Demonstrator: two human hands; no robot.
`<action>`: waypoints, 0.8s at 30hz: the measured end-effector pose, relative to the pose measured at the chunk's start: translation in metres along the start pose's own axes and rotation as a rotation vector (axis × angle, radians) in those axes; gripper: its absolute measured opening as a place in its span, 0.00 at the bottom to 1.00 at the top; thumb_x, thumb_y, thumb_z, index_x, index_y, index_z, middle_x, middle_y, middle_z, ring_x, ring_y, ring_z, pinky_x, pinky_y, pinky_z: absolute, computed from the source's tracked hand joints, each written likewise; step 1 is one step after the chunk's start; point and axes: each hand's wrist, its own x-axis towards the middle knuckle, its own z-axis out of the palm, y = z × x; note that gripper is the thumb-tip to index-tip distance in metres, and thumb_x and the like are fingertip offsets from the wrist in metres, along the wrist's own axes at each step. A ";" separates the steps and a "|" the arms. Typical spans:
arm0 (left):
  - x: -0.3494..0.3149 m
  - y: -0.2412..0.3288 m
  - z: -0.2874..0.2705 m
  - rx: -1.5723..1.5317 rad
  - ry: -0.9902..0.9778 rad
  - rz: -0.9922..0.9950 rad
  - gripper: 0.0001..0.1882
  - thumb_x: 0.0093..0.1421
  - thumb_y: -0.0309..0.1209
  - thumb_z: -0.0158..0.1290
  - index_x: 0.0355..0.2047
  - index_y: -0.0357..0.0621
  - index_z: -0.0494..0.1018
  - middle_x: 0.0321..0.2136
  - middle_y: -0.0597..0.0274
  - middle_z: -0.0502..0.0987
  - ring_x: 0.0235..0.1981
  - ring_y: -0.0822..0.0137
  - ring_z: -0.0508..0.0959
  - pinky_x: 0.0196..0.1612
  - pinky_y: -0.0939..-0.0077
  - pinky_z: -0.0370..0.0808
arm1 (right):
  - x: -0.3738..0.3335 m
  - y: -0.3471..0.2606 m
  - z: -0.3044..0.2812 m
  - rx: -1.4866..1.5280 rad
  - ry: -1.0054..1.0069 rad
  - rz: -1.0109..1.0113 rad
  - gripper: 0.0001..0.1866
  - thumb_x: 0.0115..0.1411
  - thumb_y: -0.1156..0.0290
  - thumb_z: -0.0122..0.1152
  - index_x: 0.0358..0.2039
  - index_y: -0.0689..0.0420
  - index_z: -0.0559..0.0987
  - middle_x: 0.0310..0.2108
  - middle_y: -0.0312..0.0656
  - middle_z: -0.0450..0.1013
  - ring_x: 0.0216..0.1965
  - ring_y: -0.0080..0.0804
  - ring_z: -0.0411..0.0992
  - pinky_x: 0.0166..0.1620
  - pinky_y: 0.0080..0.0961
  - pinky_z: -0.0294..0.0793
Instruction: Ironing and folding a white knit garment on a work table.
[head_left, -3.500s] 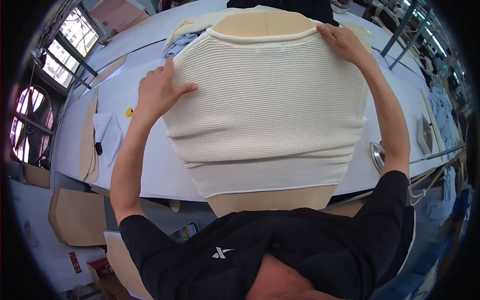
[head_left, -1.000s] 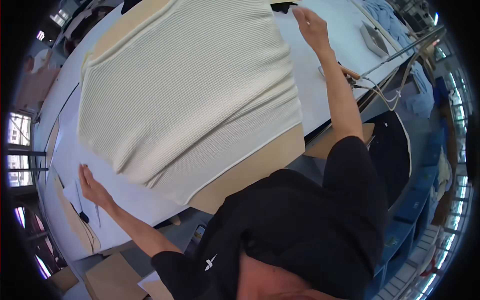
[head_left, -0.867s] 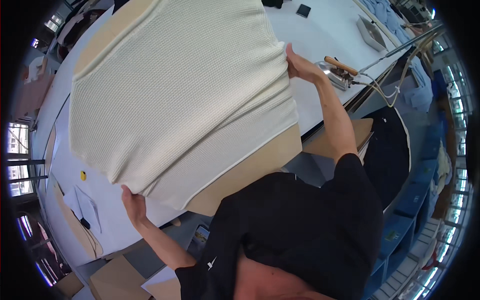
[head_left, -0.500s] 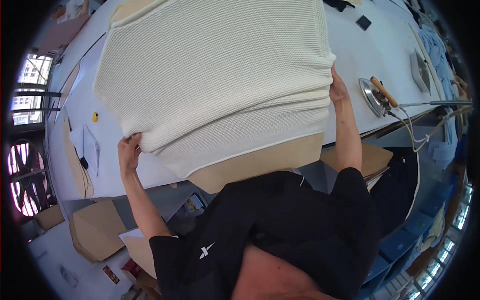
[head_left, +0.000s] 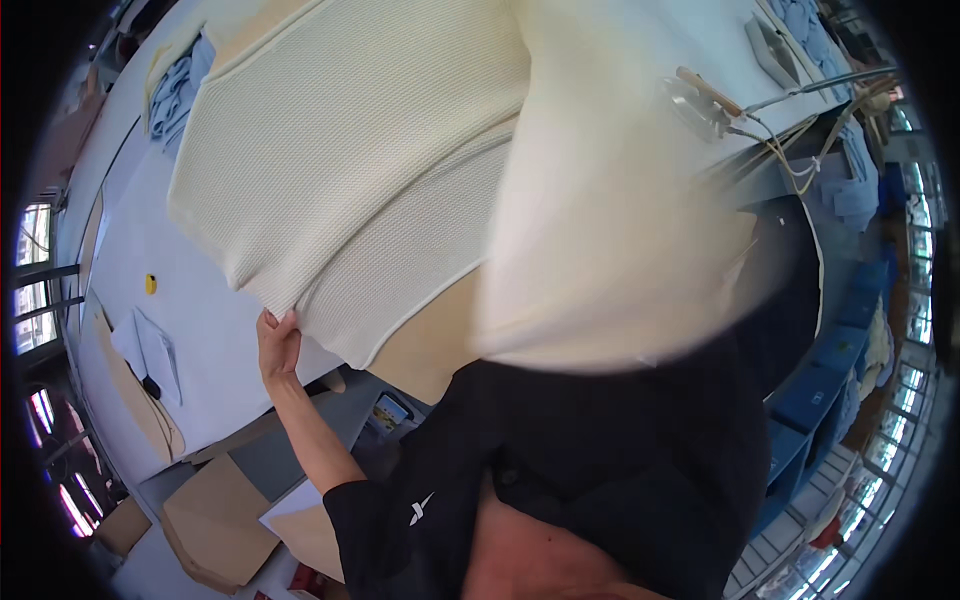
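Observation:
A cream knitted garment (head_left: 360, 140) lies across the white table, with folds running diagonally toward its lower left edge. My left hand (head_left: 279, 343) pinches the garment there, thumb and fingers closed on the knit. The garment's right part (head_left: 610, 220) is lifted up close and smeared by motion, hanging over the table's front edge and my torso. My right hand and forearm are hidden behind this raised cloth. Below the hem shows a tan, board-like sheet (head_left: 425, 345).
At the right, an iron with a wooden handle (head_left: 708, 90) and attached cables sits near a metal tray (head_left: 772, 52). A small yellow object (head_left: 151, 284) and folded white sheets (head_left: 148, 350) lie left. Blue cloth (head_left: 172, 98) is at the far left; blue bins (head_left: 808, 390) stand right.
The garment's right side has swung up and inward, covering my right hand and forearm. My left hand keeps its pinch, slightly lower in the picture. The whole view has turned.

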 end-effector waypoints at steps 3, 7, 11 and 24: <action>-0.049 -0.005 -0.013 0.089 0.153 -0.076 0.18 0.59 0.17 0.56 0.50 0.28 0.72 0.42 0.50 0.81 0.37 0.65 0.81 0.44 0.81 0.76 | -0.007 0.109 -0.029 -1.475 0.577 -0.296 0.31 0.65 0.45 0.58 0.48 0.65 0.80 0.44 0.50 0.78 0.40 0.39 0.78 0.49 0.36 0.78; -0.089 -0.027 -0.019 0.339 0.291 -0.219 0.16 0.61 0.20 0.57 0.49 0.29 0.73 0.40 0.50 0.81 0.34 0.67 0.81 0.40 0.84 0.76 | -0.063 0.165 -0.005 -2.364 0.933 -0.277 0.36 0.63 0.39 0.59 0.42 0.68 0.81 0.35 0.49 0.80 0.33 0.37 0.78 0.40 0.33 0.78; -0.145 -0.126 0.037 0.921 0.347 -0.495 0.23 0.69 0.37 0.53 0.56 0.30 0.71 0.45 0.47 0.80 0.41 0.63 0.82 0.44 0.78 0.78 | -0.163 0.159 -0.030 -2.672 1.354 0.204 0.37 0.59 0.38 0.62 0.38 0.69 0.81 0.29 0.47 0.79 0.28 0.33 0.74 0.34 0.27 0.74; -0.169 -0.196 0.053 0.042 0.352 -0.343 0.25 0.70 0.40 0.52 0.52 0.24 0.71 0.44 0.42 0.80 0.35 0.59 0.84 0.38 0.70 0.83 | -0.271 0.125 -0.106 -2.266 1.160 -0.234 0.35 0.65 0.43 0.57 0.35 0.72 0.79 0.30 0.47 0.79 0.31 0.31 0.74 0.38 0.31 0.74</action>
